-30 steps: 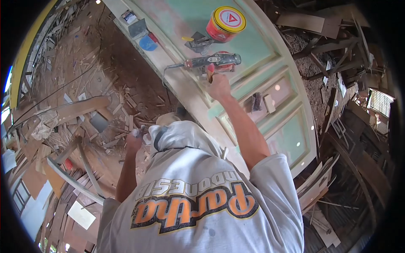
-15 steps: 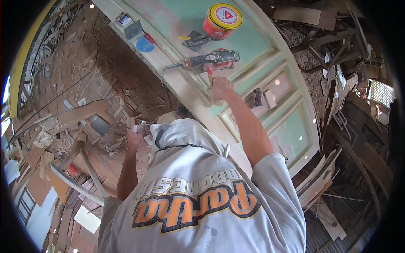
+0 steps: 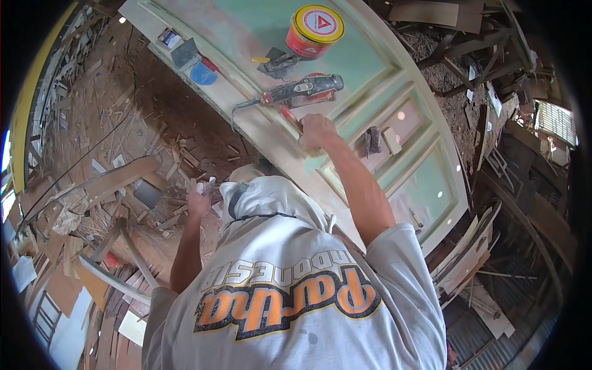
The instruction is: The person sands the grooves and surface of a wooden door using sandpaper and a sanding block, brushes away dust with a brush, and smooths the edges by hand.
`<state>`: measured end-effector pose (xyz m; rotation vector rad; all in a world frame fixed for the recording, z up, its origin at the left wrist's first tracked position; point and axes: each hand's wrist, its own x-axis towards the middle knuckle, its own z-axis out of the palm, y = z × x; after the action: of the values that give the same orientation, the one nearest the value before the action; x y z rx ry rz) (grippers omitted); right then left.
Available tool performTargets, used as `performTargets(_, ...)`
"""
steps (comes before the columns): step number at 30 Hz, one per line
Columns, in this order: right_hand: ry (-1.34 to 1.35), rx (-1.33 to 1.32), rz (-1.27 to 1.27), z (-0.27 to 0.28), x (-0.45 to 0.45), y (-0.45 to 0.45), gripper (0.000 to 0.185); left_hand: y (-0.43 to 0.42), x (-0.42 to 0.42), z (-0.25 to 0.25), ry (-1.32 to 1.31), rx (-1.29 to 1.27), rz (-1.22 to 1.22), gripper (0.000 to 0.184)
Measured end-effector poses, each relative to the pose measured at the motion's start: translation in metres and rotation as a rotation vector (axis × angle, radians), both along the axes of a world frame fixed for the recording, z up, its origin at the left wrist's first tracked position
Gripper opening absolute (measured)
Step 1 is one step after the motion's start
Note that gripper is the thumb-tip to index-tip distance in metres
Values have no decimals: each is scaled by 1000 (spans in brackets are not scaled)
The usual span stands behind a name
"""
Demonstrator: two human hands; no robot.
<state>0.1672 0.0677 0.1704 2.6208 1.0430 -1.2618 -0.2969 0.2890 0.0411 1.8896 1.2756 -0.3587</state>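
A person in a pale grey T-shirt with orange lettering (image 3: 283, 308) stretches the right hand (image 3: 319, 131) over a cream-framed, pale green panelled wooden board (image 3: 351, 58), fingers closed around a wooden-handled tool with a red end (image 3: 289, 116). The tool is above the board's near left edge, its red end pointing toward eleven o'clock; its far end is hidden by the hand.

The left hand (image 3: 198, 201), well apart above the littered floor, is curled around a small whitish object (image 3: 208, 183) too blurred to identify.

From the right hand, a black-and-red power tool with a cord (image 3: 302, 88) lies near at eleven o'clock, with a crumpled black sheet (image 3: 280, 63) farther along that line. A round red tin with a yellow-rimmed lid (image 3: 315, 32) stands upright at twelve. At ten, a flat blue rounded piece (image 3: 203, 73) lies just beside a dark grey square plate (image 3: 184, 53). At three, a small dark block (image 3: 373, 140) sits beside a pale rectangular block (image 3: 391, 140), both on the board.

From the left hand, a dark grey flat square (image 3: 148, 194) lies among wood scraps at nine o'clock.
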Motion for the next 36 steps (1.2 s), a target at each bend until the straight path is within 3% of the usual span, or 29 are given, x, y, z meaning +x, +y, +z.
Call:
performTargets(1,-6,1,1,-4,1,-2,28,2,8,4,-48,25,11,45)
performTargets(3,-39,294,-181,-22,-10,-16,26,4,12,9,-84,44,18,41)
performTargets(10,-56,147,-251,-50,5,-18,23,19,33,19,-33,92,-119,28)
performTargets(12,-70,46,-139,-46,12,-4,24,24,39,18,-45,100,-129,27)
performTargets(18,-115,123,-168,-36,-12,-6,34,26,26,31,-12,89,-82,27)
performTargets(22,-70,159,-230,-50,-9,-30,25,22,14,21,24,54,-43,33)
performTargets(24,-316,240,11,-46,1,-34,24,24,27,25,70,90,-144,37)
performTargets(28,-328,255,9,-37,1,-37,21,37,33,18,72,46,-102,40)
performTargets(31,-195,148,71,-40,-11,-39,23,42,31,13,13,72,-153,43)
performTargets(33,-54,175,-236,-26,-8,-34,24,44,35,11,0,88,-150,42)
performTargets(36,-146,170,-300,-22,8,-36,27,47,36,12,-20,110,-172,41)
